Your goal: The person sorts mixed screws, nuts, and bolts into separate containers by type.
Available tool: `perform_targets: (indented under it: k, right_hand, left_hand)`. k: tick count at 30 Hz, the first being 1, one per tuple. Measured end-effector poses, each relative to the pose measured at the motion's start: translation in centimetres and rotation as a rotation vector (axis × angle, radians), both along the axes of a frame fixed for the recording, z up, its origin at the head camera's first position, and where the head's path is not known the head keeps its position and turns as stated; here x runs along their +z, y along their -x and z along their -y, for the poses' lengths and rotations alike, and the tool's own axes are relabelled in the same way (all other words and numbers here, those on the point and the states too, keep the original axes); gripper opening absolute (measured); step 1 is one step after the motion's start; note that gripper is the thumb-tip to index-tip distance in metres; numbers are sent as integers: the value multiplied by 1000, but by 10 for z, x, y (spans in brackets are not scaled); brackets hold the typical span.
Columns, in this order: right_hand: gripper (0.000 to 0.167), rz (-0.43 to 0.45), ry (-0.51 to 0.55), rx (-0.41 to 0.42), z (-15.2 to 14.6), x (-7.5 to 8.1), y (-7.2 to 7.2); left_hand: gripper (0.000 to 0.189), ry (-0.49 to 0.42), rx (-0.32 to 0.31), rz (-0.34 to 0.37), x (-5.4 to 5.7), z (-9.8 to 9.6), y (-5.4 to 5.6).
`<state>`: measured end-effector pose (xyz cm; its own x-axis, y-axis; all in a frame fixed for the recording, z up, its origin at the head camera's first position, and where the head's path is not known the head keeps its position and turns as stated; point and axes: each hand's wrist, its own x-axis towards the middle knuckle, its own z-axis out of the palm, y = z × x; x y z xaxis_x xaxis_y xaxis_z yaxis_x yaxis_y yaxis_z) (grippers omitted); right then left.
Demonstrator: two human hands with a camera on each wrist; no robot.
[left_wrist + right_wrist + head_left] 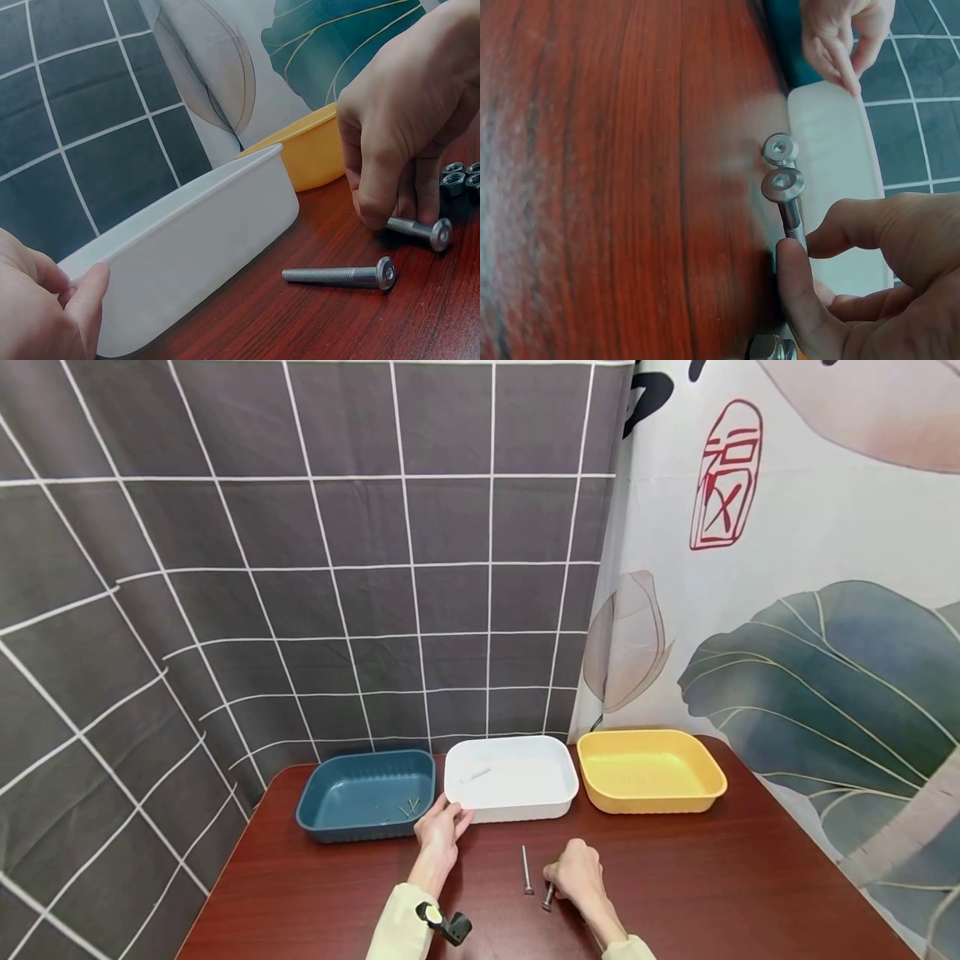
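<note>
My left hand (439, 832) pinches the near left rim of a white tray (517, 811) between thumb and fingers. With thumb and fingers, my right hand (577, 870) holds the threaded shank of a bolt (439, 234) low over the table; its flat round head with a hex socket sticks out, as the right wrist view shows. A second bolt (334, 277) of the same kind lies on the table just left of it. Inside the white tray is a thin pale piece (475, 774), too small to identify.
A blue tray (352, 837) with several small screws (409, 807) stands left of the white one, a yellow tray (652, 804) right of it. Several hex nuts (453, 183) sit on the red-brown table (330, 902) beyond my right hand. Hanging cloths (450, 527) back the table.
</note>
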<state>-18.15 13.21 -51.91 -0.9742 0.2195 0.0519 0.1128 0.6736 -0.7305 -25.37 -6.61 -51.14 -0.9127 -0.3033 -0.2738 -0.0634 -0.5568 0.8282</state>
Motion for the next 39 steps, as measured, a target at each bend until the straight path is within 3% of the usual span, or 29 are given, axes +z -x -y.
perform_targets:
  k: [5,9,16,21,27,31,35,39]
  right_hand:
    - [13,-15,80,23,-5,9,0]
    - [7,-33,205,26,-7,26,11]
    - [9,-94,320,26,-6,59,53]
    - [10,-97,389,22,-1,68,86]
    - [8,-64,304,-11,8,62,118]
    - [7,-56,181,-25,12,54,133]
    - [16,-47,84,-42,13,48,139]
    - [10,-51,120,-25,14,47,138]
  left_hand:
    - [59,5,6,0,-2,2,0]
    - [58,6,11,-3,-1,4,2]
    - [56,3,20,-9,1,5,4]
    - [55,5,16,-5,1,4,0]
    - [56,1,10,-4,1,1,0]
    - [56,5,9,-6,0,-1,2]
    - [56,-1,-2,-2,-1,-3,2]
    - [57,-3,-5,-1,0,-1,1]
